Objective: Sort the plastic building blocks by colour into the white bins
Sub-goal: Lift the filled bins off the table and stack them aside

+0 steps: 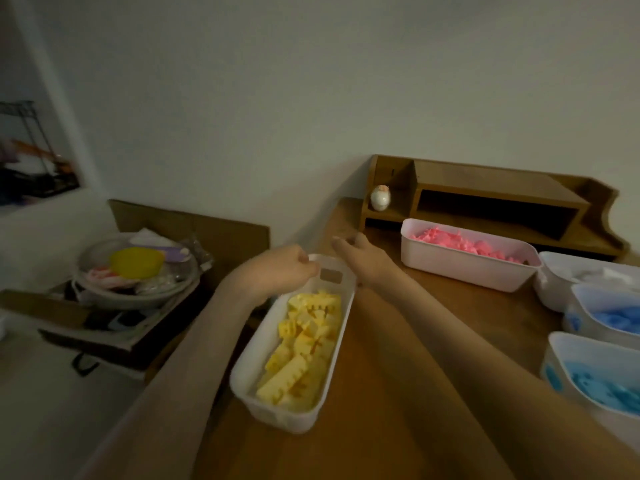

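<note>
A white bin (pixel 249 358) of yellow blocks (pixel 304 341) lies lengthwise at the left edge of the wooden table (pixel 485 306). My left hand (pixel 287 268) grips the rim of its far end, fingers curled over the edge. My right hand (pixel 360 254) hovers just past the bin's far right corner, fingers loosely bent and blurred, with nothing seen in it. A second white bin (pixel 464 271) holds pink blocks (pixel 460 242) at the back. At the right edge stand two bins of blue blocks (pixel 620 318) (pixel 602 389) and one bin (pixel 554 282) with pale contents.
A wooden desk shelf (pixel 485 192) runs along the back of the table with an egg-shaped ornament (pixel 380 198) in its left cubby. Left of the table, lower down, a cardboard box (pixel 194 223) holds a bowl (pixel 138 271) of mixed items.
</note>
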Demonstrator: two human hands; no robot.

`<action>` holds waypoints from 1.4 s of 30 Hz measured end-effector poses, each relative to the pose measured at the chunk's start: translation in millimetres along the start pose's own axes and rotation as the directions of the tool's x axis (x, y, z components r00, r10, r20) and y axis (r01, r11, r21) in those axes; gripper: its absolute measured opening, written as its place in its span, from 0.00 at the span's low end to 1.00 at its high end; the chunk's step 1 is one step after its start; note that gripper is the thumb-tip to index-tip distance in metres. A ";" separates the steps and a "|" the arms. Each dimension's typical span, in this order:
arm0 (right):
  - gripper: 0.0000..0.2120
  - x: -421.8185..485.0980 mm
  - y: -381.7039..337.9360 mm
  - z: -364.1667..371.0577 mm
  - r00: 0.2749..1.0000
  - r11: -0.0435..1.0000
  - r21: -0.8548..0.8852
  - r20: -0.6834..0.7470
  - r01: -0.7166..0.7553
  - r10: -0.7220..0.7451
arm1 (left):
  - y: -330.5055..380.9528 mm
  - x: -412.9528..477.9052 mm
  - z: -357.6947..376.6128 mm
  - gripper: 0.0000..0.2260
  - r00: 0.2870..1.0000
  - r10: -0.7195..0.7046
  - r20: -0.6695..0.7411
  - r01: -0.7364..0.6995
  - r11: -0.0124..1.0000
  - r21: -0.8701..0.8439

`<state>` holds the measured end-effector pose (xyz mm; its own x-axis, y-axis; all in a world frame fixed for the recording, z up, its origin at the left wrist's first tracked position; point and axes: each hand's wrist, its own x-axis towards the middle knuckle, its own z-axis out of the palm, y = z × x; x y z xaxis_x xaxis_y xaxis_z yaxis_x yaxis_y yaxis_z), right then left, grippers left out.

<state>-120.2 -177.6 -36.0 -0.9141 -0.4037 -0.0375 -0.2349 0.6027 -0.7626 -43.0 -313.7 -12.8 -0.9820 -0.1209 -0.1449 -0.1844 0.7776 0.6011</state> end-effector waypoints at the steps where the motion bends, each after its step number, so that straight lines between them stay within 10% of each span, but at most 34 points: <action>1: 0.20 -16.7 -0.5 1.8 1.000 1.000 0.017 0.029 -0.005 0.005 | -0.4 -15.2 6.0 0.14 1.000 0.001 -0.001 -0.001 1.000 0.027; 9: 0.37 -105.0 -1.4 21.5 0.990 0.997 0.016 0.117 -0.075 0.073 | -19.4 -96.4 25.4 0.36 0.986 -0.135 -0.093 0.133 0.991 -0.031; 16: 0.34 -150.4 -28.9 69.8 0.995 0.997 0.079 0.102 -0.021 0.013 | -40.7 -131.0 40.3 0.13 0.899 -0.380 -0.217 0.357 0.924 -0.137; 26: 0.25 -149.9 -103.2 216.2 0.985 0.996 0.094 0.172 0.009 -0.025 | -160.6 -181.1 5.2 0.15 0.685 -0.487 -0.542 0.372 0.873 -0.316; 31: 0.20 -114.4 -97.0 317.9 0.949 0.932 0.286 0.283 -0.222 0.140 | -244.2 -176.4 9.2 0.14 0.566 -0.674 -0.475 0.389 0.726 -0.567; 42: 0.24 -43.0 24.4 405.5 0.838 0.612 0.575 0.416 -0.543 0.354 | -342.6 -74.5 101.0 0.15 0.634 -0.755 -0.166 0.519 0.575 -0.632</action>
<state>47.3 -424.7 -314.8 -0.7117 -0.4114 -0.5694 0.5431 0.1920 -0.8174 97.3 -508.7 -287.4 -0.4901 -0.7665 -0.4150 -0.6411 -0.0056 0.7674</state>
